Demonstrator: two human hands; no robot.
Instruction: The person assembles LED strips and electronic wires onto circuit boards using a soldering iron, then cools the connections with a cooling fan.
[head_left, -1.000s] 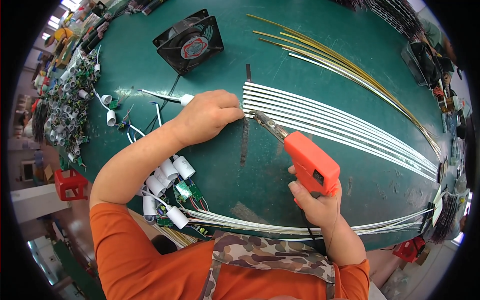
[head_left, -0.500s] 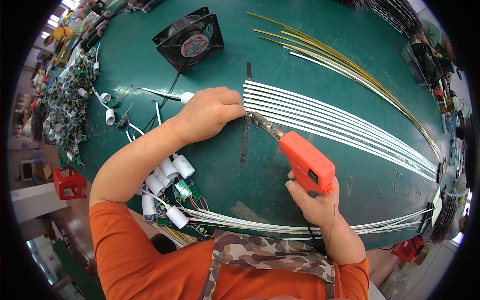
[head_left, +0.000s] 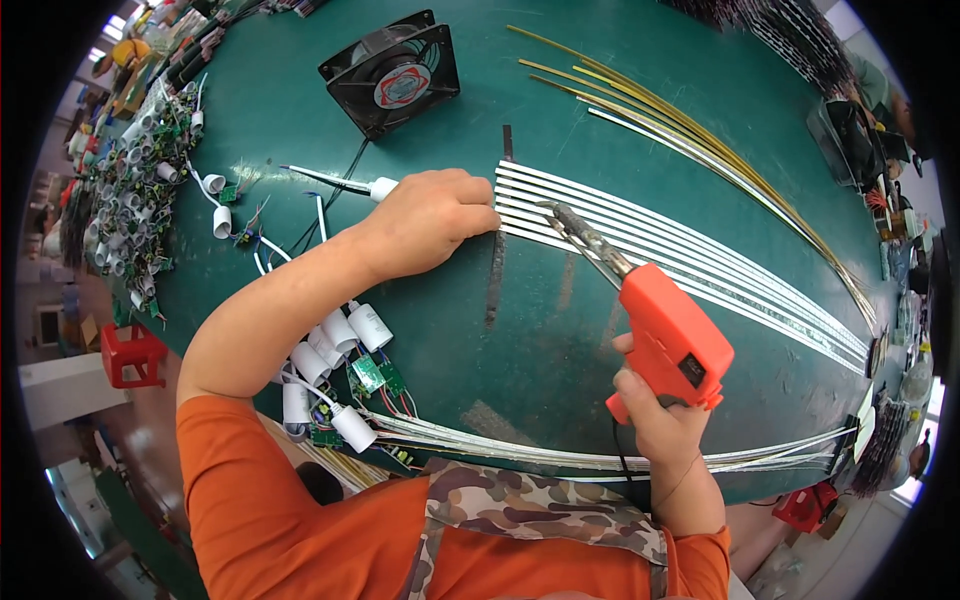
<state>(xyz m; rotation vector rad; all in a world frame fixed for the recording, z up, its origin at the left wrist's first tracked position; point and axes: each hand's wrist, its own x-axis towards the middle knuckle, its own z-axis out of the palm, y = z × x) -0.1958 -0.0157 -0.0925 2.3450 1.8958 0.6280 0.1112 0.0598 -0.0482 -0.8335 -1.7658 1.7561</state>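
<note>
My right hand (head_left: 665,415) grips a red soldering gun (head_left: 675,325). Its metal tip (head_left: 565,222) hangs over the white strips, a short way right of my left fingers. My left hand (head_left: 435,220) is closed in a pinch at the left ends of a row of narrow white strips (head_left: 660,255), which lie side by side on the table. What sits between those fingertips is hidden. Just beyond the left hand's knuckles a white plastic cap (head_left: 382,189) shows, with a white cable (head_left: 320,178) running leftward from it.
On the green table (head_left: 440,350) stand a black fan (head_left: 395,80) and a heap of white caps with circuit boards (head_left: 140,205). More white caps (head_left: 340,335) lie by my left elbow. Yellowish strips (head_left: 690,120) lie at the far right; other strips (head_left: 560,460) run along the near edge.
The soldering gun has moved right and its tip has come away from my left fingertips. My left hand stays pinched at the strip ends. The whole view has shifted slightly.
</note>
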